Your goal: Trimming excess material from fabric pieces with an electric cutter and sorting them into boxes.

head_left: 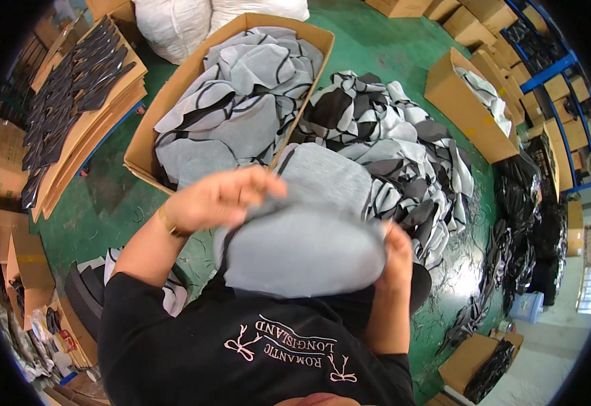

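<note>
A light grey fabric piece with dark edging [302, 254] is held in front of my body, blurred by motion. Its right edge is gripped by my right hand [397, 256], thumb and fingers closed on it. Above its upper left edge is my left hand [224, 196], fingers loosely stretched and apart, somewhat smeared; whether a fingertip touches the fabric is unclear. Just beyond lies another flat grey fabric piece [326, 172], partly covered by the one I hold.
A big cardboard box [148, 145] full of grey fabric pieces stands ahead. To its right, a heap of grey and black pieces [410, 159] lies on the green floor [116, 179]. Black parts [82, 74] cover stacked cardboard at left. Another fabric-filled box [468, 111] and black bags [518, 203] sit at right.
</note>
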Motion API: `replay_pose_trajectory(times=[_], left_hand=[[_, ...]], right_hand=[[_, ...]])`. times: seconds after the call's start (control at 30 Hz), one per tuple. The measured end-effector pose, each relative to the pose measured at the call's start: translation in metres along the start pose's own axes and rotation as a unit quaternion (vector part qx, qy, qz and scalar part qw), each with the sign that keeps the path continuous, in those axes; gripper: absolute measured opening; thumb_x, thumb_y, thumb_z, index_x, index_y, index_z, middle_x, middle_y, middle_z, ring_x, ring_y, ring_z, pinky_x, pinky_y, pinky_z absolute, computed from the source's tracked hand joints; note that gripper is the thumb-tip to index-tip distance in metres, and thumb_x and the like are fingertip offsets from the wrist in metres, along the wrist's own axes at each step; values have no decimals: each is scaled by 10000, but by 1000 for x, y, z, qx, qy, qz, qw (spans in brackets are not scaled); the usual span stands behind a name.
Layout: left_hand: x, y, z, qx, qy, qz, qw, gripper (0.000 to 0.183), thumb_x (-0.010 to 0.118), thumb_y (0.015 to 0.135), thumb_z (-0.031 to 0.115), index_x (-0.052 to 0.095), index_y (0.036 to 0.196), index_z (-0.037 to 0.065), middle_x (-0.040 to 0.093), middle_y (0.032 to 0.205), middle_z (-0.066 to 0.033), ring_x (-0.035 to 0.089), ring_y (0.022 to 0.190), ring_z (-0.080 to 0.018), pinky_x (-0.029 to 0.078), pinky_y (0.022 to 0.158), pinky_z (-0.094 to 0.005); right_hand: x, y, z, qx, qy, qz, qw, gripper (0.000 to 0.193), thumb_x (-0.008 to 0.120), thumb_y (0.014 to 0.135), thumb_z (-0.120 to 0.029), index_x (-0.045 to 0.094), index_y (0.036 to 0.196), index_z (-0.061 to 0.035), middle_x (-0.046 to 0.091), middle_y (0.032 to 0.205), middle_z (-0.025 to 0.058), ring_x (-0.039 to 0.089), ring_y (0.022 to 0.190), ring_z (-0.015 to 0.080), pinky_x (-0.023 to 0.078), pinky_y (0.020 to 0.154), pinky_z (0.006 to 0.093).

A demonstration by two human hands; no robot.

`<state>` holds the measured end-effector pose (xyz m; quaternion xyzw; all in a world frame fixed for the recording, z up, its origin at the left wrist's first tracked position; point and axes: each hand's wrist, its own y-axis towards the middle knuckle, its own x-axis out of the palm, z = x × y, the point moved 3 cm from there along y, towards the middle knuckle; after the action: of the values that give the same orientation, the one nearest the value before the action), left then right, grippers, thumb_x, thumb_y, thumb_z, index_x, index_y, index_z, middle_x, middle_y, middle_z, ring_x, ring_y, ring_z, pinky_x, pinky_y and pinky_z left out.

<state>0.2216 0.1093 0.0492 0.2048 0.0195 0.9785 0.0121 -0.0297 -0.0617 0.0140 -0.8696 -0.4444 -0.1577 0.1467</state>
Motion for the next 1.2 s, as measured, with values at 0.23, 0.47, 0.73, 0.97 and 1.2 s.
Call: replay_pose_trajectory(times=[0.23,0.47,0.73,0.97,1.2], left_hand=[[-115,156,-82,-131,142,236,952,173,538,924,176,615,1033,65,620,893,-7,570,788,-81,466,665,-244],[-103,131,-100,-85,258,227,935,193,485,953,166,629,966,38,645,963,-26,556,943,-123,421,869,-268],[-124,134,-131,-220,-63,199,953,195,490,949,181,613,1040,60,647,937,-24,602,806,-108,508,705,-283],[-81,84,-142,-179,-121,331,918,264,395,969,195,592,1065,47,636,940,-23,590,820,-113,478,743,-255],[-103,72,-143,-60,279,324,902,203,468,942,199,548,1007,24,612,852,-151,595,820,-264,455,748,-326]], right_hand=[[-56,125,14,-9,-222,186,957,265,496,900,-102,595,1102,38,645,947,64,591,794,116,479,714,237],[-66,58,87,0,-286,221,933,267,416,966,-128,545,1118,50,620,998,83,560,921,147,431,834,260],[-56,80,65,7,-224,235,946,218,459,952,-72,508,1148,12,608,891,43,542,779,78,429,693,210],[-52,69,59,-7,-257,258,931,201,488,955,-110,566,1089,18,602,921,40,535,835,86,424,761,215],[-16,21,34,-11,-133,240,962,388,620,843,-45,521,1216,-9,491,837,-36,406,622,20,308,496,157]])
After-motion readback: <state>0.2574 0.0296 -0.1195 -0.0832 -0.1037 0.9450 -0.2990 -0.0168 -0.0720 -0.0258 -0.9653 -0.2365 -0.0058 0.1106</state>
